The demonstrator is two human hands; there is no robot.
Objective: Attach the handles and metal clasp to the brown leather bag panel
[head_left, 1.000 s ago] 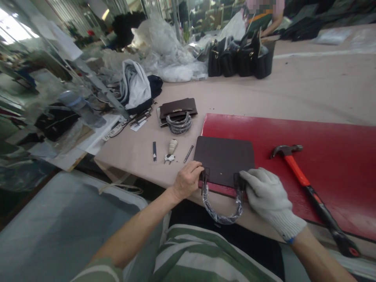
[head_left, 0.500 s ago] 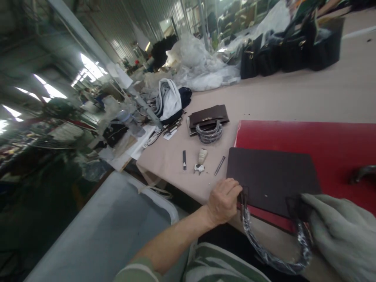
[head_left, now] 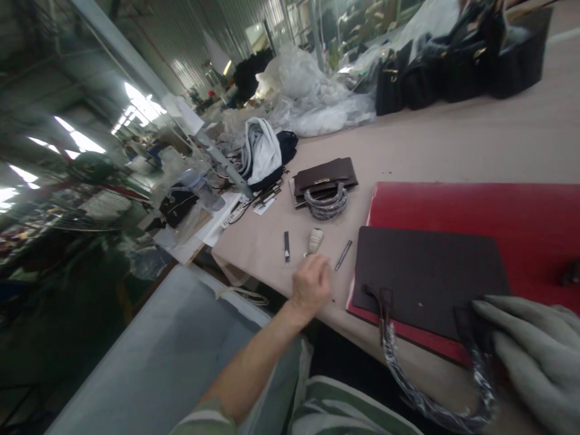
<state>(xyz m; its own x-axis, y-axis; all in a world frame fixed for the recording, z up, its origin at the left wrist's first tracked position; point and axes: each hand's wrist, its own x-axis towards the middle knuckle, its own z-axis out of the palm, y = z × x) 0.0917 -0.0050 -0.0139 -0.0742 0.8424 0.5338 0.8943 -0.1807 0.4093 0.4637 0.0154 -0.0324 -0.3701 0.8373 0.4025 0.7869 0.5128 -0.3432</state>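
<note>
A dark brown flat panel (head_left: 430, 275) lies on a red board (head_left: 521, 208). A bag handle (head_left: 408, 374) wrapped in clear plastic loops down from the panel over the table's near edge. My right hand (head_left: 534, 350), in a grey glove, grips the handle's right end against the panel. The handle's left end lies free on the panel. My bare left hand (head_left: 312, 281) is closed, fingers curled, just in front of a tool with a wrapped pale grip (head_left: 316, 240) and partly covering it. Whatever those fingers hold, if anything, is hidden.
A thin metal rod (head_left: 343, 255) and a small dark blade-like tool (head_left: 287, 246) lie nearby. Behind them is a brown bag piece (head_left: 324, 178) with plastic-wrapped handles. Black bags (head_left: 453, 75) and plastic sheeting (head_left: 312, 99) stand at the back. A grey bin (head_left: 149, 350) is at the left.
My left hand has let go of the handle's left end and moved left to the wrapped-grip tool. My right hand stays at the handle's right end.
</note>
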